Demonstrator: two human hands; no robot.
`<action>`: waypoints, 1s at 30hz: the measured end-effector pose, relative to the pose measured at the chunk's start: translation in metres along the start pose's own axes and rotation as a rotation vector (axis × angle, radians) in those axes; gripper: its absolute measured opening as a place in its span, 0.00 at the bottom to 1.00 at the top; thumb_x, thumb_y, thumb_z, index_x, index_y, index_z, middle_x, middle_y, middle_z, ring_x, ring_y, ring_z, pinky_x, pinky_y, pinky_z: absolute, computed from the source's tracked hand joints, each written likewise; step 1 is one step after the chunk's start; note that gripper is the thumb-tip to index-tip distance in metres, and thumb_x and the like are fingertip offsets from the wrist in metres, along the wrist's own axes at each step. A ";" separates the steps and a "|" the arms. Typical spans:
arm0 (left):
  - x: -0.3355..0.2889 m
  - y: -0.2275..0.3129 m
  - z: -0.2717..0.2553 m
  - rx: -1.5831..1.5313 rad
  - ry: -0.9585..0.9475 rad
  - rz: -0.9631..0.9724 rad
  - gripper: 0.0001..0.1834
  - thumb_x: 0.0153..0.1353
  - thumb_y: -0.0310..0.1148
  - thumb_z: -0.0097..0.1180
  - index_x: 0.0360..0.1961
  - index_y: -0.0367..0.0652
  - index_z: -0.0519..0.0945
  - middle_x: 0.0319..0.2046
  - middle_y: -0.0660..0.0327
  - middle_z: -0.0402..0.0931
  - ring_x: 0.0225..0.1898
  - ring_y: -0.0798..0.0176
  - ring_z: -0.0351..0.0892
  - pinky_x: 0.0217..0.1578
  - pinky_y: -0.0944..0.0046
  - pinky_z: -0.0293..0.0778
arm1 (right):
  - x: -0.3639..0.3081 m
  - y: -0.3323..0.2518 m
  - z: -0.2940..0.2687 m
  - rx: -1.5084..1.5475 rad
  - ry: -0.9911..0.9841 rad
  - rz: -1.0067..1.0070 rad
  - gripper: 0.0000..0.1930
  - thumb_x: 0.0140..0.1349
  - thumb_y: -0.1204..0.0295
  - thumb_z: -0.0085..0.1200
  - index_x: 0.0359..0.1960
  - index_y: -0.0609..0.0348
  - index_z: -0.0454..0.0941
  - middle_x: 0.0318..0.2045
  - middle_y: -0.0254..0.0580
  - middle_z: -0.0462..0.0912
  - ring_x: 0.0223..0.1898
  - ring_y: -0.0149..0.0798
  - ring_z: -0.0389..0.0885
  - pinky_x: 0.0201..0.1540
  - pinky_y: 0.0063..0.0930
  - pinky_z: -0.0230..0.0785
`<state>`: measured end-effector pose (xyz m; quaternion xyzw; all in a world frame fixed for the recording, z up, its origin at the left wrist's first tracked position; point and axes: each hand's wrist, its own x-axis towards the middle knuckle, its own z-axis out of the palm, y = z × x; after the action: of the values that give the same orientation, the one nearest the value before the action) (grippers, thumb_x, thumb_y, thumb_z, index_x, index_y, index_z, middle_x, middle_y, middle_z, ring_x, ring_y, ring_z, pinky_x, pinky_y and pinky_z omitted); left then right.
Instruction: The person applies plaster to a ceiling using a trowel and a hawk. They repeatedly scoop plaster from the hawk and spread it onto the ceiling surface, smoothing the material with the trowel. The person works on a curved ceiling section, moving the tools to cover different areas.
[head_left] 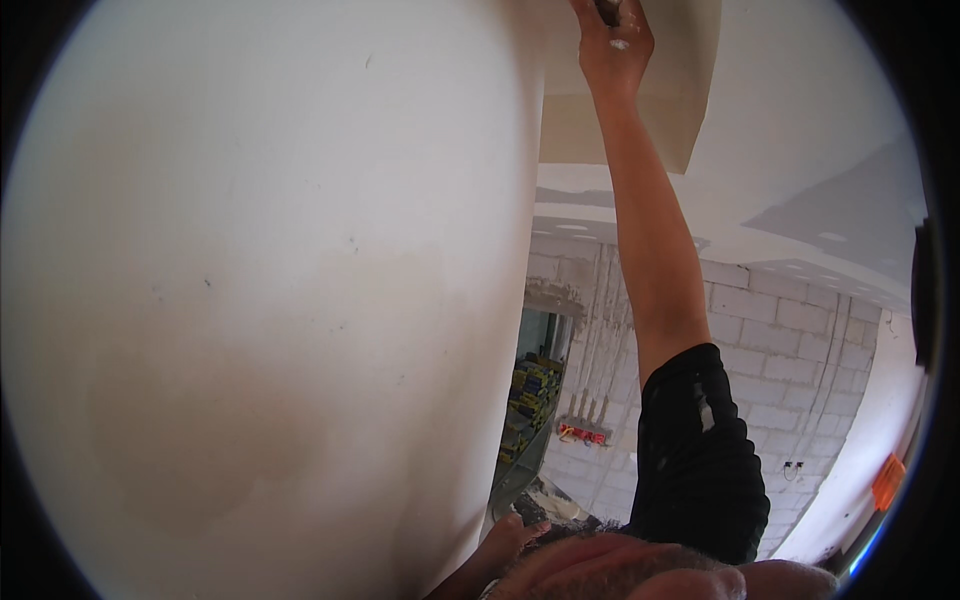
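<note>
My right arm in a black short sleeve is stretched high overhead. At the top edge, my right hand (pixel 615 45), with a white smear on it, is closed round a dark tool handle (pixel 608 10). The rest of that tool is out of view. Low in the middle, partly hidden, my left hand (pixel 512 535) has its fingers bent at a dark flat tool (pixel 555 503) bearing white plaster; its exact kind does not show. A large smooth pale wall (pixel 270 250), with damp-looking patches and small dark marks, fills the left side.
A beige boxed-out ceiling part (pixel 665 130) hangs behind my raised hand. Farther back stands a bare block wall (pixel 780 330) with chased-in conduits and red boxes (pixel 583 432). Stacked yellow-and-dark packages (pixel 530 400) show through an opening. An orange item (pixel 887 482) is at the far right.
</note>
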<state>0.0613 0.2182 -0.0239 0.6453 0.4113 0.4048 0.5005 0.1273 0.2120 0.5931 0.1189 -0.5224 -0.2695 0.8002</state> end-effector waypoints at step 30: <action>0.012 -0.020 0.004 -0.060 0.001 -0.049 0.30 0.56 0.56 0.69 0.19 0.42 0.71 0.18 0.62 0.69 0.21 0.68 0.68 0.24 0.61 0.65 | -0.011 0.043 -0.010 -0.065 0.024 0.059 0.12 0.61 0.69 0.66 0.39 0.63 0.80 0.29 0.39 0.83 0.32 0.31 0.77 0.39 0.27 0.72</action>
<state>0.0662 0.2318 -0.0432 0.6197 0.4150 0.4046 0.5292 0.1466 0.2530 0.6006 0.0805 -0.5071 -0.2613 0.8174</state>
